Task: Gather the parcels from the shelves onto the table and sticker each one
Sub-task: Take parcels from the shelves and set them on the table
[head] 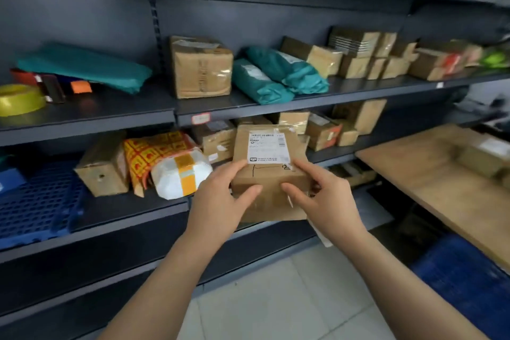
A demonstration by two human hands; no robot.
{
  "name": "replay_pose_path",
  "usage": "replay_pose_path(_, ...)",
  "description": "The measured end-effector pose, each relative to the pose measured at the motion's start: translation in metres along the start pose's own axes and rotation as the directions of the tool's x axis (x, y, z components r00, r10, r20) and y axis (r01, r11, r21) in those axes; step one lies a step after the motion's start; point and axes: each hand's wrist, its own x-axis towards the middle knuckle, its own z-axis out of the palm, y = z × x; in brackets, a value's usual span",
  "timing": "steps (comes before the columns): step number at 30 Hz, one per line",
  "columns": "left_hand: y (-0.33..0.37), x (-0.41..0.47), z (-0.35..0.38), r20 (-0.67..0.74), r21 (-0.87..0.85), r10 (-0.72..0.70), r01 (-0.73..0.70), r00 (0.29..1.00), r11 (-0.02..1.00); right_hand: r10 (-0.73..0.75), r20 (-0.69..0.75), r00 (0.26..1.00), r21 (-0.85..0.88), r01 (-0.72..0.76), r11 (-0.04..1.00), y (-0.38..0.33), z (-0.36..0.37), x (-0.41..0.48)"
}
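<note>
Head view, left hand (218, 201) and right hand (328, 201) grasping cardboard parcel (271, 178), label (269, 148) print blurred

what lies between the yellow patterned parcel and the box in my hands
In the head view, a white parcel banded with yellow tape lies between the yellow patterned parcel and the box.

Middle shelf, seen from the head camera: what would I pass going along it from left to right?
yellow tape roll → flat teal bag → big cardboard box → two teal bags → small brown boxes
</note>
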Motion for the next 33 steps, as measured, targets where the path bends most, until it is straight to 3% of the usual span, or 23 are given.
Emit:
replay_pose_path(8,0.046,0.058,0.113,0.231,-0.115,0.147,-0.123,0.962,0.986,0.160,-0.207,0.965,-0.061,-0.176,0.982,0.083,-0.075,0.003)
replay_pose_path(14,0.082,0.110,0.194,0.341,-0.188,0.284,-0.231,0.896,0.955,0.267,-0.365,0.892,-0.109,-0.325,0.939,0.135,-0.124,0.023)
replay_pose_path(19,0.121,0.155,0.257,0.458,-0.274,0.388,-0.289,0.800,0.917,0.394,-0.494,0.775,-0.055,-0.481,0.875,0.173,-0.164,0.038)
replay_pose_path(26,0.179,0.175,0.349,0.542,-0.388,0.528,-0.363,0.654,0.847,0.447,-0.652,0.612,-0.023,-0.605,0.796,0.225,-0.223,0.026)
replay_pose_path(33,0.245,0.165,0.453,0.599,-0.468,0.594,-0.368,0.537,0.804,0.448,-0.720,0.530,-0.017,-0.659,0.752,0.282,-0.299,0.002)
